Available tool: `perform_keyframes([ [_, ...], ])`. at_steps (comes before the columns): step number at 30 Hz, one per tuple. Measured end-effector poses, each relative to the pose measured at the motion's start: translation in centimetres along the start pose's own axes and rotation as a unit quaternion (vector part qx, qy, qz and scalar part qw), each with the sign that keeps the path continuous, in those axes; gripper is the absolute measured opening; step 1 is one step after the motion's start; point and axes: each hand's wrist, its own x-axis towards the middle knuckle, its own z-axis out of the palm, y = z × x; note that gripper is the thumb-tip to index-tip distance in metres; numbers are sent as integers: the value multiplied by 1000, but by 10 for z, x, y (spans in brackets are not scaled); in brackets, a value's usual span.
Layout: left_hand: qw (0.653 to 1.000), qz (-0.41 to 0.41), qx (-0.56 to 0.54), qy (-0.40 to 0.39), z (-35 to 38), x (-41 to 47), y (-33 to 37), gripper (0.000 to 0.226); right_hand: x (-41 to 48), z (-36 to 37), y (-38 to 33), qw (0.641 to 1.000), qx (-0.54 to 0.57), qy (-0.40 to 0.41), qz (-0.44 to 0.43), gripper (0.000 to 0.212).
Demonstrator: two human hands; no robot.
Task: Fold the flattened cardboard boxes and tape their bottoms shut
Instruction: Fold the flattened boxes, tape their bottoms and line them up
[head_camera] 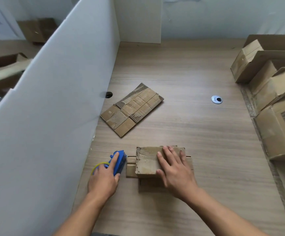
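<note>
The folded box [148,160] sits bottom-up near the front edge of the desk [198,133], the right hand [174,169] spread flat on its flaps, likely pinning the seam closed for taping. The left hand [104,178] grips the blue tape dispenser [119,161] just beside the box's left end, ready to start a strip; a flattened box [132,109] lies farther back.

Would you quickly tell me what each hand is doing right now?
Left hand: grips the blue tape dispenser.
Right hand: open, pressing on the folded box.
</note>
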Motion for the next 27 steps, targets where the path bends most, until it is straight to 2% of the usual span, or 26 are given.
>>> perform_keyframes([
  [5, 1000, 3, -31, 5, 6, 2, 2, 76, -1, 0, 5, 996, 81, -28, 31, 61],
  [9, 985, -57, -163, -9, -16, 14, 9, 75, 2, -1, 7, 991, 122, -22, 41, 60],
  [11, 979, -41, -199, 7, -35, 13, 12, 74, 3, 0, 9, 989, 142, -22, 42, 60],
  [13, 976, 28, -215, 33, -54, 3, 13, 75, 3, 0, 10, 986, 160, -23, 45, 62],
  [16, 959, 174, -207, 81, -71, -8, 13, 74, 3, -4, 10, 975, 211, -14, 62, 66],
  [20, 910, 392, -45, 124, -68, -10, 27, 72, 6, -15, 10, 945, 313, -14, 91, 58],
  [22, 886, 438, 26, 147, -63, -7, 33, 69, 6, -20, 15, 928, 360, -6, 90, 58],
  [27, 856, 489, 54, 157, -67, -1, 34, 56, 3, -23, 26, 905, 420, -15, 59, 59],
])
